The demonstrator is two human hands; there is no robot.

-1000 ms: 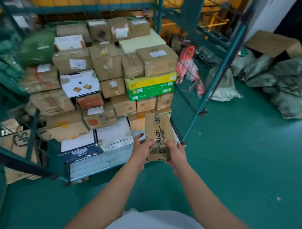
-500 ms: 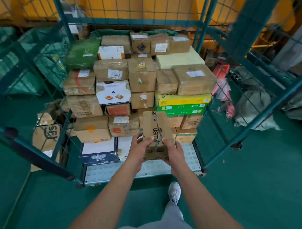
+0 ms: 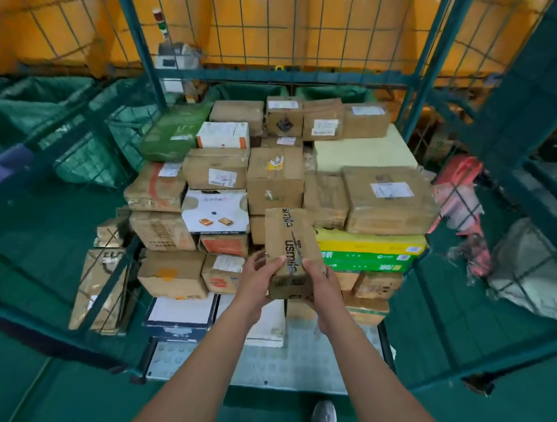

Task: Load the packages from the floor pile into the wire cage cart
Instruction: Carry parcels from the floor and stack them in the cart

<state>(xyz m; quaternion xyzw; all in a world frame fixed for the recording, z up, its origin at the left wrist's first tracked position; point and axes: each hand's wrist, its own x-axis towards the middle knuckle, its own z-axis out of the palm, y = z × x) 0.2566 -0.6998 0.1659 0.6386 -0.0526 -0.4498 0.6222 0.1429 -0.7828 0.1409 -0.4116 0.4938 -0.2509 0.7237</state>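
A long brown cardboard box [image 3: 290, 242] printed "usmile" is held out in front of me over the cart's open front. My left hand [image 3: 257, 279] grips its left side and my right hand [image 3: 320, 283] grips its right side, near the box's closer end. Behind it stands the green wire cage cart [image 3: 137, 51], stacked with several taped cardboard packages [image 3: 388, 199] in rows. The cart's pale metal floor [image 3: 297, 363] shows bare at the front.
Green wire side panels [image 3: 505, 193] flank the cart left and right. A yellow and green flat box [image 3: 369, 245] lies in the stack's right side. Grey sacks [image 3: 530, 276] and a red bag [image 3: 460, 198] lie outside on the right. My shoe [image 3: 324, 413] stands on the green floor.
I have stepped closer to the cart and faced it squarely. Both hands have carried the box up and forward, to about the middle height of the stack.
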